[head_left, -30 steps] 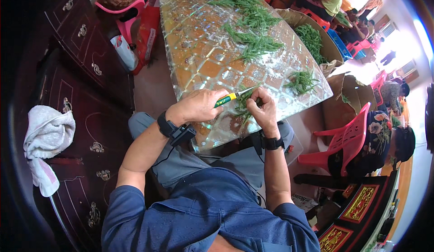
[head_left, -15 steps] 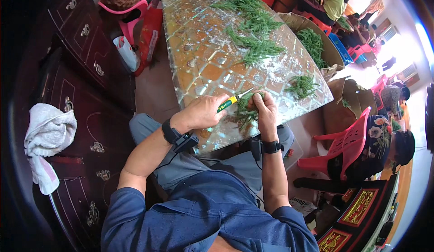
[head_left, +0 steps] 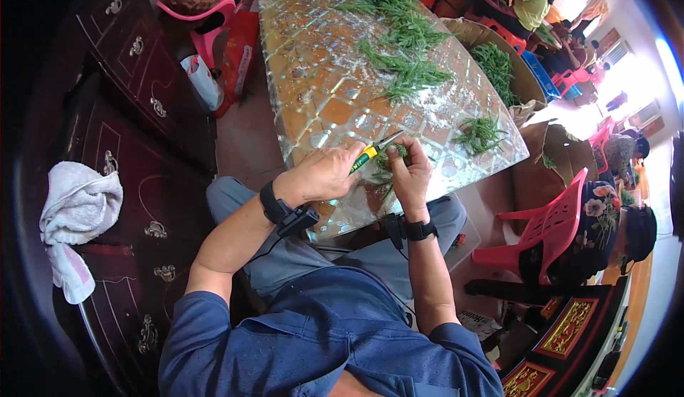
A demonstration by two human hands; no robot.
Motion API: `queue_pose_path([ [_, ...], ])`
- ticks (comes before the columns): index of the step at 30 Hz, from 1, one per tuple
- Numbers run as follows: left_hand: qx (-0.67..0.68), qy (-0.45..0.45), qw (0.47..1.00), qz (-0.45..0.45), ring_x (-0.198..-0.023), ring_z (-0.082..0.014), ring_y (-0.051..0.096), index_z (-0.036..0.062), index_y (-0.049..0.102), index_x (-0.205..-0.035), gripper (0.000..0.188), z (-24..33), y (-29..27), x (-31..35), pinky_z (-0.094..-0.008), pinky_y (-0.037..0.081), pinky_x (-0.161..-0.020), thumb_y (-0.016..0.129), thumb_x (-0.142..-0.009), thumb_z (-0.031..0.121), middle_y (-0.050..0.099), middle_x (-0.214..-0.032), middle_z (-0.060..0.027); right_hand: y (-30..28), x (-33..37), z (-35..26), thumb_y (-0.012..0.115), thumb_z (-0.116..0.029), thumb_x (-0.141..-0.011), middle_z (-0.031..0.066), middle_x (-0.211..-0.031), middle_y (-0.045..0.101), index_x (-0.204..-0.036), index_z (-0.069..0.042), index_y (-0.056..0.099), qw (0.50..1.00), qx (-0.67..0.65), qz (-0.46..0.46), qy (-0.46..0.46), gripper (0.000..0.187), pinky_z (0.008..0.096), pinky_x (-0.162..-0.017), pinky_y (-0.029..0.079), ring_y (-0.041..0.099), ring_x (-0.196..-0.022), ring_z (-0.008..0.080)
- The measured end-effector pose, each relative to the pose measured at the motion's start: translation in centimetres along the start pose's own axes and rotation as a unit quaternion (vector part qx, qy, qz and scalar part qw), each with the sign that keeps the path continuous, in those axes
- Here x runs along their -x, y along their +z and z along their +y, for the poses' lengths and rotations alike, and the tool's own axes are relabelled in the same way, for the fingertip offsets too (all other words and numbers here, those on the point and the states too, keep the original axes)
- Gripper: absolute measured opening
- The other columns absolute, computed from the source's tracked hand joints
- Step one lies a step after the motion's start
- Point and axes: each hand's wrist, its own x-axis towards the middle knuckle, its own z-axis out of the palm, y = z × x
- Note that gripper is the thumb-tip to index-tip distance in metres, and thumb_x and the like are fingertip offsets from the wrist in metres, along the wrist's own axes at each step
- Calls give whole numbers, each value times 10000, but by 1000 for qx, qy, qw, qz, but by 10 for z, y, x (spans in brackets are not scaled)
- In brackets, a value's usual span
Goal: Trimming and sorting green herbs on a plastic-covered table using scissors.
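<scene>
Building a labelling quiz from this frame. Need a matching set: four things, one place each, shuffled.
Things:
1. yellow-and-green-handled cutter
2. white towel
3. red plastic chair
4. loose pile of green stems

Places:
A. draped on the dark cabinet at the person's left
B. on the middle of the table
C. in the left hand
D. on the floor at the person's right

Pairs: 1-C, 2-A, 3-D, 4-B

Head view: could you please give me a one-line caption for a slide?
Left hand holds yellow-handled snips to a green sprig in the right hand, over a tiled table.
</scene>
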Motion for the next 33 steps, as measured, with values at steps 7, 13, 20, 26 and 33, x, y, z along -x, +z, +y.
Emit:
queue_pose_path([
  [7, -17, 7, 1000, -16, -946, -452, 651, -6, 387, -1315, 502, -2, 6, -2, -522, 508, -839, 567, -859, 104, 661, -971, -287, 3, 0, 1, 688, -80, -927, -49, -746, 608, -998, -43, 635, 1000, 2, 14, -3, 96, 205, -545, 468, 562, -615, 33],
  [13, 28, -1, 999, -42, -964, -472, 634, -1, 356, -1377, 529, 6, 4, -6, -522, 497, -864, 543, -896, 111, 652, -961, -304, -10, -7, 4, 701, -94, -921, -45, -744, 614, -989, -40, 642, 999, 34, -3, -5, 104, 197, -525, 466, 559, -594, 28],
  [20, 79, 54, 995, -28, -944, -470, 640, 5, 363, -1381, 504, -13, 16, -15, -524, 500, -830, 518, -912, 106, 650, -947, -304, -16, -8, -2, 736, -89, -869, -6, -612, 615, -915, -41, 655, 998, 9, -37, 44, 105, 248, -477, 437, 573, -501, 68],
  [26, 84, 20, 995, -40, -964, -462, 638, -2, 386, -1360, 464, -1, 17, -18, -515, 498, -833, 519, -929, 107, 647, -976, -305, -14, -9, -1, 745, -88, -859, 0, -614, 619, -908, -34, 661, 999, 22, -15, 36, 111, 249, -464, 431, 565, -488, 67],
  [33, 115, 27, 993, 10, -968, -463, 638, -5, 427, -1334, 447, -8, 35, -17, -512, 503, -831, 541, -916, 101, 649, -992, -301, -16, -10, 2, 747, -95, -861, -3, -630, 625, -899, -30, 664, 998, 21, -21, 50, 112, 242, -459, 426, 560, -489, 59],
])
